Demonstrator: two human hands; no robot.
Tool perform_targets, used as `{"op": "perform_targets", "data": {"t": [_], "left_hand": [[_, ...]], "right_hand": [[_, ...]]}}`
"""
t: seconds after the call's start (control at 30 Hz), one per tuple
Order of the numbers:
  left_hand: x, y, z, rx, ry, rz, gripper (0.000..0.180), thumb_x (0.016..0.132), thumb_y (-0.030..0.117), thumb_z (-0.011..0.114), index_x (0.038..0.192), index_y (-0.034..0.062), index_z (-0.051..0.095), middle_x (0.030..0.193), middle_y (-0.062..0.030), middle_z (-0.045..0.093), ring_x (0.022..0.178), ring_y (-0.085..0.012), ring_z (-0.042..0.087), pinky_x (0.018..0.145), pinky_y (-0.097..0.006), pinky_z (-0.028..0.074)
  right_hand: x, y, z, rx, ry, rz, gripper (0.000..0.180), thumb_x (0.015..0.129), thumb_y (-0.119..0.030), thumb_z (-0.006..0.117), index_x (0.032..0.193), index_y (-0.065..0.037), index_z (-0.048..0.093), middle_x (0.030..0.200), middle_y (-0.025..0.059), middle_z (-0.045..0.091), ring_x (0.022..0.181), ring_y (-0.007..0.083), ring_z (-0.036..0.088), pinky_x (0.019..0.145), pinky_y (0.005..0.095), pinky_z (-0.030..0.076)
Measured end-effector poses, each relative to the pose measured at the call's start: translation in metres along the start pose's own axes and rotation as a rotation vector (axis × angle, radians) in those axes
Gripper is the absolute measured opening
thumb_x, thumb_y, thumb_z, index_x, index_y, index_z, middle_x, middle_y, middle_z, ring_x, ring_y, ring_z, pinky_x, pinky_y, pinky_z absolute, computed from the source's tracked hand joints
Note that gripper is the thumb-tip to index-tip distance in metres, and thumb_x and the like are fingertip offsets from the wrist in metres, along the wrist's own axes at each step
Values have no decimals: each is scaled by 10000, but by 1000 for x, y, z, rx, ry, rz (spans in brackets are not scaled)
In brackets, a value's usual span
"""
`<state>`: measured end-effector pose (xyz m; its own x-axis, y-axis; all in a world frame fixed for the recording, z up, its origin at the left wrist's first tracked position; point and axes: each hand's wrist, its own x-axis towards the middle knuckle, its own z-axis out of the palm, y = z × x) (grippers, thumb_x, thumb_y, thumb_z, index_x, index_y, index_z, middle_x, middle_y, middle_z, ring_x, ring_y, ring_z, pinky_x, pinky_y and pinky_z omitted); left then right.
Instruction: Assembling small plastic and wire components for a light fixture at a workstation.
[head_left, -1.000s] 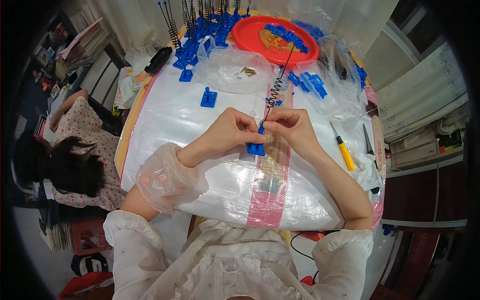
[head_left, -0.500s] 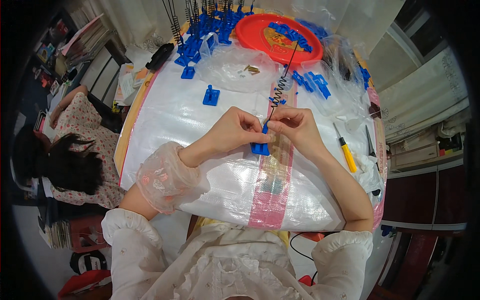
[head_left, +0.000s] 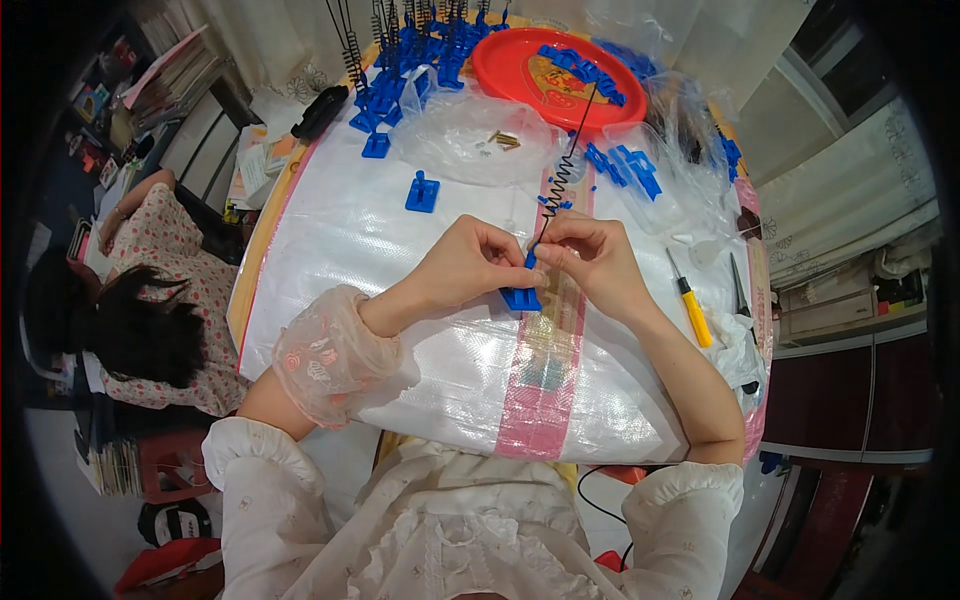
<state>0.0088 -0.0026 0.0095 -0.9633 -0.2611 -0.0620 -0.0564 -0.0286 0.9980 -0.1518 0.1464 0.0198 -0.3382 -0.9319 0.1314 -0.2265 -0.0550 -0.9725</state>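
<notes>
My left hand is closed on a blue plastic base, its thumb and fingers pinching the upright post. Close beside it, my right hand pinches the lower end of a black coiled wire where it meets the post. The wire rises from there, zigzagging, then runs straight up toward the red plate. How far its end goes into the post is hidden by my fingers. Another blue base with a short post stands alone to the left, beyond my left hand.
Many blue bases with black springs crowd the far left. A red plate holds blue parts; a clear bag carries brass-coloured pieces. A yellow-handled screwdriver and black tweezers-like tool lie right. A person sits left.
Both hands stay almost in place, with slight finger shifts at the post. The person at the left has moved a little.
</notes>
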Motion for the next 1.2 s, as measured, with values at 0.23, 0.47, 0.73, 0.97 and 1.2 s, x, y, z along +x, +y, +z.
{"op": "perform_targets", "data": {"t": [0.23, 0.47, 0.73, 0.97, 1.2], "left_hand": [[1, -4, 1, -37, 30, 22, 176, 785, 96, 862, 736, -9, 730, 673, -16, 683, 609, -35, 592, 560, -197, 439], [2, -5, -1, -7, 40, 28, 178, 780, 95, 864, 728, -6, 727, 663, -11, 672, 605, -30, 581, 556, -197, 432], [2, -4, -1, 19, 47, 34, 171, 784, 105, 862, 743, -5, 737, 660, 0, 664, 603, -24, 550, 554, -201, 408], [2, -3, -1, 20, 54, 26, 177, 780, 110, 866, 733, -3, 738, 651, 6, 657, 593, -23, 534, 547, -203, 393], [3, -4, -1, 23, 72, 23, 200, 775, 132, 877, 720, 4, 734, 639, 13, 643, 590, -22, 522, 545, -208, 385]], "right_hand": [[0, -4, -1, -66, -32, 7, 97, 889, -11, 747, 927, 58, 692, 913, 39, 623, 875, 110, 592, 833, 276, 486], [-1, 0, 3, -5, 6, -12, 98, 888, -5, 737, 941, 71, 706, 907, 52, 643, 846, 111, 603, 794, 271, 492], [-1, -1, 7, -7, 51, -3, 119, 879, -1, 735, 958, 86, 721, 892, 68, 669, 820, 107, 621, 756, 259, 493], [0, 2, 8, 46, 53, -6, 107, 880, 14, 729, 960, 85, 722, 894, 65, 669, 822, 105, 624, 761, 255, 503], [0, 0, 10, 33, 63, 22, 105, 879, 19, 729, 959, 87, 724, 900, 71, 670, 837, 112, 642, 782, 258, 526]]}}
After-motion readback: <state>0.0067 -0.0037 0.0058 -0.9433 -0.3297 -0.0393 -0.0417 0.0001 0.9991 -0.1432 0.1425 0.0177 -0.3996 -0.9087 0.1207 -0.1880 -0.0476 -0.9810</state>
